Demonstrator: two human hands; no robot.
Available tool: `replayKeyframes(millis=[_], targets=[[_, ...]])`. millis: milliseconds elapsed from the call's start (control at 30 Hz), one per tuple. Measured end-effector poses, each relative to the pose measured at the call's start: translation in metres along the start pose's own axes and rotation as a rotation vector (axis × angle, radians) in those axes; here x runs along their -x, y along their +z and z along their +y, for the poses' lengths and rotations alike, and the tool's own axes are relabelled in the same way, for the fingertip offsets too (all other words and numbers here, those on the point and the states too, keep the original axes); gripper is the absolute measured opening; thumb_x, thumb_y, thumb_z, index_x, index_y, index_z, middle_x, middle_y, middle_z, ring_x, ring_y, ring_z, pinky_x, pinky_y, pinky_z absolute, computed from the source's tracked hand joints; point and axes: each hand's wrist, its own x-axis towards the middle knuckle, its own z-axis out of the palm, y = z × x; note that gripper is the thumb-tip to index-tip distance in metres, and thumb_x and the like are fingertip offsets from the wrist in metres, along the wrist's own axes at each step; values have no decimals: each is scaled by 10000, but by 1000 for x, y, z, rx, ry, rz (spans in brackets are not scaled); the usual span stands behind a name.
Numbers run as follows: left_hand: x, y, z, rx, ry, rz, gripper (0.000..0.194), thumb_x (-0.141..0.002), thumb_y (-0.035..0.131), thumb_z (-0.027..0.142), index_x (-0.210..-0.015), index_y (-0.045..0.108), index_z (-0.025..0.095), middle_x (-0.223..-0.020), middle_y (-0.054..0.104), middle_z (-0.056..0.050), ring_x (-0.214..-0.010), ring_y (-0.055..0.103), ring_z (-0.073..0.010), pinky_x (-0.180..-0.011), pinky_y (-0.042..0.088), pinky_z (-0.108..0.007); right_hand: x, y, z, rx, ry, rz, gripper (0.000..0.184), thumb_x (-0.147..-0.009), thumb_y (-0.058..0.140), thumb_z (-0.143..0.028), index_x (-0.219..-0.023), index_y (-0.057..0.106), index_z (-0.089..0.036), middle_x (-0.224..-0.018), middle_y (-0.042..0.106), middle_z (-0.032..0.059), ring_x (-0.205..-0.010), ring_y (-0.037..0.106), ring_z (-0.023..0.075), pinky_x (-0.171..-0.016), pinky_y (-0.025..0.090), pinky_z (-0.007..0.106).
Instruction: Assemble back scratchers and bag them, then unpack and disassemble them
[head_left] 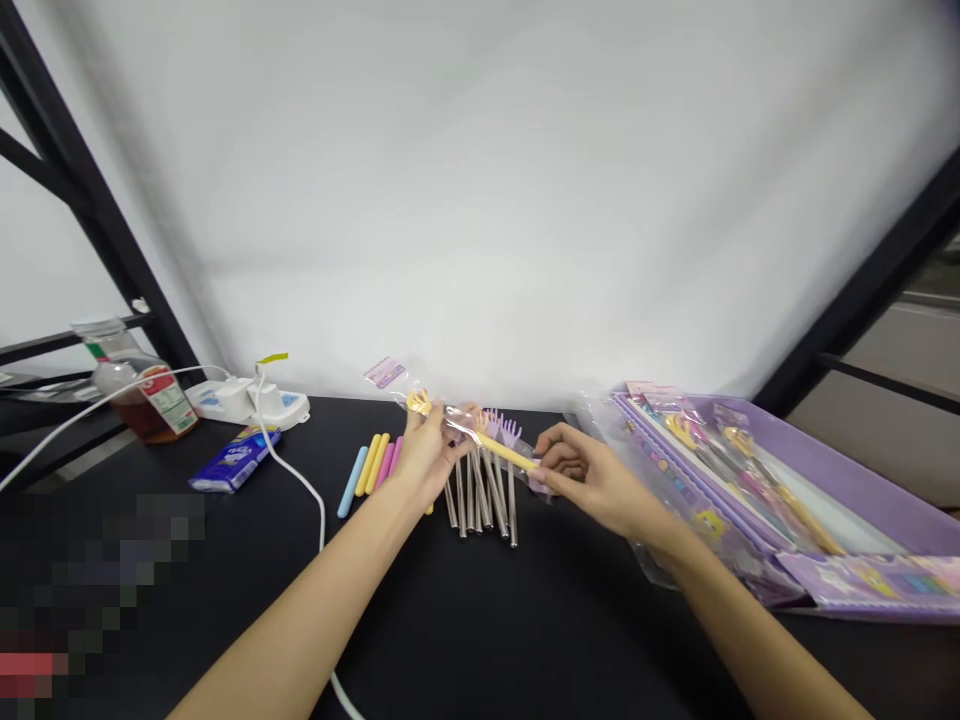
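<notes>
A back scratcher (pixel 504 450) with a yellow handle and a yellow claw head lies slantwise between my hands, inside a clear plastic sleeve with a pink-purple card top (pixel 385 372). My left hand (pixel 429 446) is closed around it just below the claw. At the lower end, my right hand (pixel 576 468) pinches the handle tip and sleeve between thumb and fingers. Beneath, on the black table, lie several metal rods (pixel 487 497) with purple and yellow claw heads. Blue, yellow and pink handles (pixel 371 466) lie in a row left of my left hand, which partly hides them.
A purple display box (pixel 825 455) on the right holds several bagged back scratchers (pixel 780 485). To the left are a blue snack packet (pixel 235 458), a power strip (pixel 289 407) and a bottle of dark liquid (pixel 142 385). A white cable (pixel 300 475) crosses the table (pixel 480 630).
</notes>
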Motion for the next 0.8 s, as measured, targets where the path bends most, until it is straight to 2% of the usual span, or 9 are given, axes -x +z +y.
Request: replayKeyframes(millis=[100, 267, 333, 400, 467, 500, 633, 733, 800], targets=[[-4, -5, 3, 49, 15, 47, 293, -997, 482, 243, -1277, 402, 281, -1178, 679, -155, -925, 729, -210, -861, 570, -450, 4, -4, 0, -17, 55, -93, 322, -860, 657, -470, -926, 460, -224, -714, 596, -11, -604, 608, 157, -590, 479, 299], [-2, 1, 0, 28, -76, -40, 338, -990, 425, 478, -1238, 466, 251, -1124, 687, -170, -960, 719, -268, -793, 590, -465, 4, 6, -1, -118, 92, -121, 389, -833, 678, -495, -944, 410, -236, -657, 537, -57, -495, 513, 109, -472, 412, 237], [-7, 0, 5, 34, -55, 0, 322, -1010, 382, 450, -1170, 501, 197, -1064, 696, -180, -942, 720, -258, -777, 600, -427, 5, 5, -4, -171, 76, -179, 376, -844, 677, -467, -985, 413, -240, -645, 518, -74, -473, 450, 81, -444, 361, 205], [-15, -6, 14, 61, 15, 109, 281, -1038, 322, 349, -1083, 522, 157, -996, 702, -169, -895, 725, -221, -782, 604, -379, 7, -2, -9, -246, 87, -280, 370, -856, 678, -426, -1034, 412, -241, -646, 523, -81, -462, 433, 65, -441, 339, 189], [-23, -12, 22, 77, 123, 193, 217, -1035, 326, 233, -1040, 529, 155, -955, 705, -136, -871, 726, -191, -798, 602, -346, 9, -8, -12, -312, 110, -364, 383, -861, 678, -407, -1070, 405, -237, -634, 544, -83, -439, 464, 64, -445, 361, 190], [-25, -15, 24, 59, 153, 197, 188, -1027, 348, 207, -1042, 529, 160, -959, 706, -134, -877, 727, -195, -796, 602, -349, 9, -9, -13, -335, 118, -378, 395, -861, 679, -412, -1080, 402, -235, -629, 559, -81, -433, 495, 74, -451, 385, 198], [-19, -10, 20, 43, 41, 99, 131, -985, 487, 227, -1090, 539, 169, -1067, 700, -159, -935, 720, -223, -795, 608, -372, 6, -7, -11, -342, 121, -252, 454, -820, 709, -466, -1079, 424, -226, -640, 602, -60, -480, 615, 133, -470, 476, 233], [-11, -2, 17, 159, 4, 72, 306, -987, 482, 401, -1146, 525, 143, -1131, 680, -195, -977, 709, -241, -815, 610, -398, 3, -5, -7, -304, 103, -143, 460, -796, 735, -462, -1067, 449, -225, -626, 618, -54, -441, 592, 125, -423, 453, 218], [-8, -1, 17, 214, 13, 74, 428, -975, 493, 449, -1269, 454, 140, -1162, 665, -217, -1012, 701, -255, -826, 607, -413, 2, -5, -4, -303, 83, -74, 438, -795, 739, -453, -1037, 454, -224, -600, 613, -61, -421, 578, 122, -411, 443, 214]])
